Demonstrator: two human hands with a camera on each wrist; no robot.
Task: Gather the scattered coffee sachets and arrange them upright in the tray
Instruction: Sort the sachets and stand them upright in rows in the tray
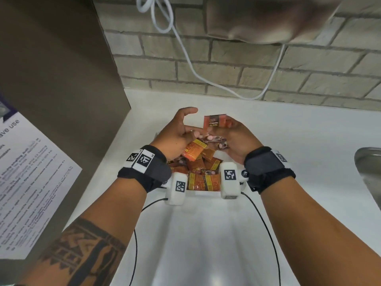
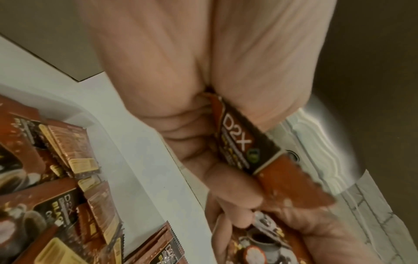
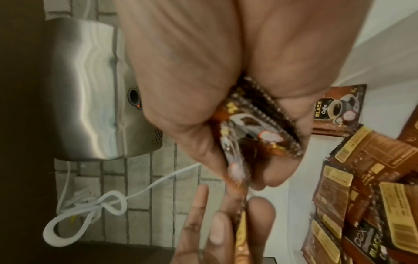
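Both hands hover over a white tray (image 1: 206,193) on the counter. Several orange-brown coffee sachets (image 1: 204,178) lie jumbled inside it, also seen in the left wrist view (image 2: 68,160) and the right wrist view (image 3: 361,178). My right hand (image 1: 233,139) grips a bundle of sachets (image 3: 255,128), whose top ends stick up above the fingers (image 1: 215,121). My left hand (image 1: 183,131) pinches a single D2X sachet (image 2: 248,151) and meets the right hand's bundle, thumb raised. The left hand's fingers (image 3: 203,223) show at the bottom of the right wrist view.
A brown cabinet side (image 1: 61,79) with a printed notice (image 1: 31,182) stands at the left. Behind is a brick wall (image 1: 226,58) with a white cable (image 1: 185,48) and a steel appliance (image 3: 86,89). A steel sink (image 1: 369,172) is at the right edge.
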